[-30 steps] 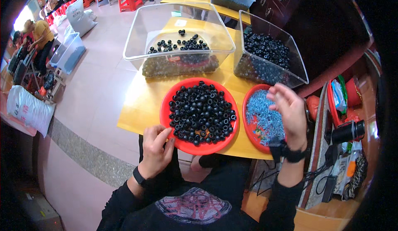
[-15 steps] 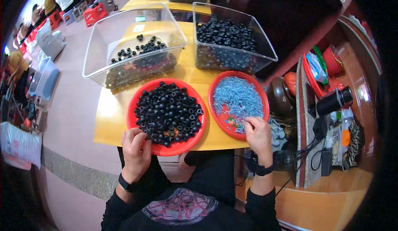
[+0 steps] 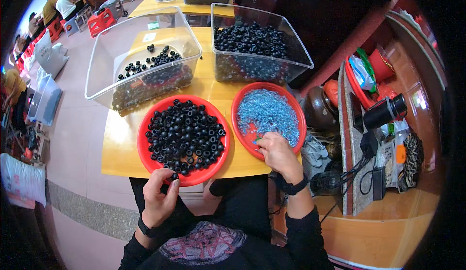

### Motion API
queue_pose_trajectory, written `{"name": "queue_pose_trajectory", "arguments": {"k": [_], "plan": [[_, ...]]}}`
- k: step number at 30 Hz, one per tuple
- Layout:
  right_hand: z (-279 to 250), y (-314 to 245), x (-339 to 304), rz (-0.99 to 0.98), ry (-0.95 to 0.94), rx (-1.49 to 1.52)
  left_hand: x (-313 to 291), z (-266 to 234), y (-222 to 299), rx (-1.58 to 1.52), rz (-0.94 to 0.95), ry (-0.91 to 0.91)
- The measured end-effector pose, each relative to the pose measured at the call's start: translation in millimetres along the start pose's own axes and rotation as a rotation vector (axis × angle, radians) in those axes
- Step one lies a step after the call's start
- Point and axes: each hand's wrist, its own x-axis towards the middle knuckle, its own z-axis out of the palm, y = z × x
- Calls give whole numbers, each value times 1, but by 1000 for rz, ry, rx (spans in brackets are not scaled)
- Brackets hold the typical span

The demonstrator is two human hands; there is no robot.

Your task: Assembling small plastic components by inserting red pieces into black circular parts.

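The right hand [image 3: 281, 157], up high before, is now down by the blue beads [image 3: 268, 110], fingers pressed together; left fingers [image 3: 158, 177] pinch one black bead [image 3: 174, 176].

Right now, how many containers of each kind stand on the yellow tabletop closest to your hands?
Round red plastic trays, one holding black round beads, the other tiny blue beads: 2
Clear rectangular plastic bins, both holding black beads: 2
Total on the near yellow tabletop: 4
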Motion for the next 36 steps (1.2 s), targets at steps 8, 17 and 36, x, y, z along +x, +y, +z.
{"name": "queue_pose_trajectory", "arguments": {"k": [8,17,36], "plan": [[0,1,13,-155,-136,-100,-5,-1,6,-97,-81,-20],[-6,3,15,-69,-248,-111,-29,-28,16,-153,-136,-16],[-16,9,9,-247,-202,-2,-99,-73,48,-734,-805,276]]}}
